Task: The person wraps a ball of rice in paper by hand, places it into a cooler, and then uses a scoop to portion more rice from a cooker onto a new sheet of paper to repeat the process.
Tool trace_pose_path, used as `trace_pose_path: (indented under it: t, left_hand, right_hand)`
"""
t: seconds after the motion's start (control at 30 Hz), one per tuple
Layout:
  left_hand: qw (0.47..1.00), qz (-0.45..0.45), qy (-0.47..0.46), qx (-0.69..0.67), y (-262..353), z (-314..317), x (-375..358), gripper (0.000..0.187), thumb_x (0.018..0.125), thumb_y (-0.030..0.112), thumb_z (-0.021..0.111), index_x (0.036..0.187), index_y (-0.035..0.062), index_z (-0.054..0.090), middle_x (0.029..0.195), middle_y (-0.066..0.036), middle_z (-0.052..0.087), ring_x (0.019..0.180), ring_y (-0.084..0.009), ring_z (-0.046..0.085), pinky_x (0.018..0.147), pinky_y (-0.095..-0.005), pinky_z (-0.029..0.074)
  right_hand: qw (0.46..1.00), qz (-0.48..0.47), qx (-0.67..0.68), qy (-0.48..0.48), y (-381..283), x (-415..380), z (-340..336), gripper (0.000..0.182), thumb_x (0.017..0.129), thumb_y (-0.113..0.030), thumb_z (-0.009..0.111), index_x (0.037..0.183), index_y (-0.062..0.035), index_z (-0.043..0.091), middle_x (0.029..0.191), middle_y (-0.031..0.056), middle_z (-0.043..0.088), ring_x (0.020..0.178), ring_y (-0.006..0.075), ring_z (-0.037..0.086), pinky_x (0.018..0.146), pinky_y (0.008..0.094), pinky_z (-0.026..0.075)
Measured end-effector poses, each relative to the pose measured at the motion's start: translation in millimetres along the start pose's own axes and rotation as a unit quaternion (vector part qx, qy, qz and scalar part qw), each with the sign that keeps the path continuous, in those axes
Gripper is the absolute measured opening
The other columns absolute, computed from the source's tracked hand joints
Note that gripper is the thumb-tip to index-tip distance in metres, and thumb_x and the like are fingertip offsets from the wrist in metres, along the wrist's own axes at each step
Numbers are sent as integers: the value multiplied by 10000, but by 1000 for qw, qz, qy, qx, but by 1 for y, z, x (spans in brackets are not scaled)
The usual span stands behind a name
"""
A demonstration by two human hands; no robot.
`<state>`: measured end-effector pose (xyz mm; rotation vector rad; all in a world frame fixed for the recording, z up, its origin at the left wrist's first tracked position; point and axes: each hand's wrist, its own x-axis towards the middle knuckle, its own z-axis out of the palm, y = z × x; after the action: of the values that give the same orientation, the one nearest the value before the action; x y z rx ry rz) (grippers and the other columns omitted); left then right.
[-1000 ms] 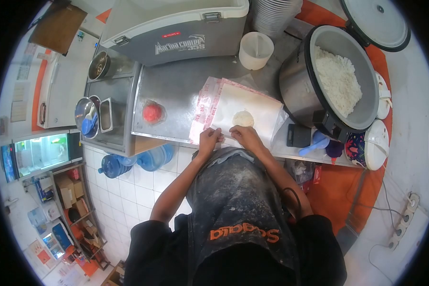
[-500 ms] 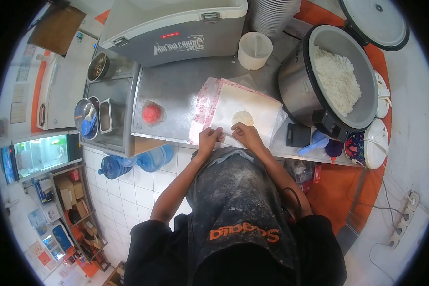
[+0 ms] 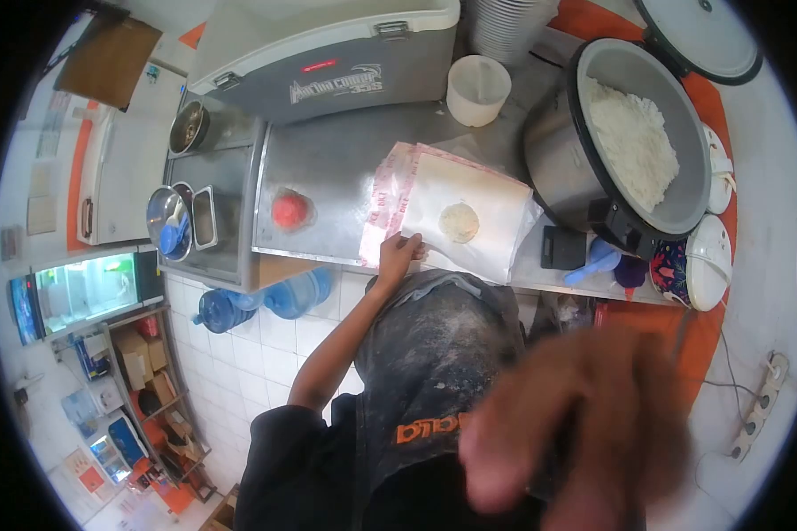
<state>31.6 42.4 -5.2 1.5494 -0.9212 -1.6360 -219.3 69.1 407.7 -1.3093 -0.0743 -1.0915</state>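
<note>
My left hand (image 3: 400, 257) is closed at the near left edge of a stack of white wrapping paper (image 3: 500, 190), its fingers pinching that edge. Printed red lettering runs along the stack's left margin. A flat round of rice (image 3: 460, 223) lies on the top sheet, to the right of my left hand. Close to the camera, my right hand (image 3: 584, 425) is raised and smeared by motion, covering part of the apron; I cannot make out whether it holds anything. A red ball in clear plastic (image 3: 290, 211) rests on the steel counter to the left.
A large rice cooker (image 3: 549, 150) full of rice stands open at right. Near it are a blue scoop (image 3: 595, 262) and a black flat device (image 3: 561, 248). A grey cooler box (image 3: 345, 80), a white tub (image 3: 478, 91) and stacked bowls (image 3: 509, 31) line the back.
My right hand has left the paper's near edge and come up close to the camera. My left hand stays at the edge. The rice round now shows whole.
</note>
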Motion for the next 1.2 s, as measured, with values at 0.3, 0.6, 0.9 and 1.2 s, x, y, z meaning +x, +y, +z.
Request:
trace_pose_path:
  t: [0.3, 0.6, 0.9, 1.2]
  left_hand:
    - [1000, 4, 6, 5, 4, 3, 0, 326, 990, 218, 701, 978, -105, 657, 865, -157, 729, 717, -178, 695, 677, -307, 591]
    - [1000, 5, 0, 31, -5, -1, 4, 320, 982, 224, 710, 932, -90, 677, 835, -151, 728, 725, -180, 704, 689, -305, 595]
    - [1000, -17, 5, -7, 8, -5, -1, 334, 996, 225, 689, 989, -107, 655, 882, -164, 717, 735, -201, 709, 697, -321, 612]
    - [998, -26, -21, -47, 5, -5, 0, 307, 1044, 239, 616, 988, -61, 653, 903, -145, 715, 748, -184, 697, 713, -316, 599]
  right_hand:
    - [986, -153, 16, -61, -16, -1, 17, 370, 1038, -278, 579, 1226, 23, 686, 1200, 175, 720, 1092, 266, 693, 990, 366, 532]
    - [984, -173, 15, -40, -10, -10, 21, 317, 1004, -207, 616, 1217, 16, 691, 1167, 152, 732, 1063, 237, 700, 962, 348, 535]
    - [981, -188, 5, -39, -5, -15, 25, 282, 970, -136, 652, 1208, 9, 697, 1134, 129, 744, 1035, 209, 706, 934, 331, 539]
    - [980, -196, -20, -25, -3, -3, 22, 271, 936, -64, 689, 1198, 2, 702, 1102, 106, 755, 1006, 180, 713, 905, 313, 542]
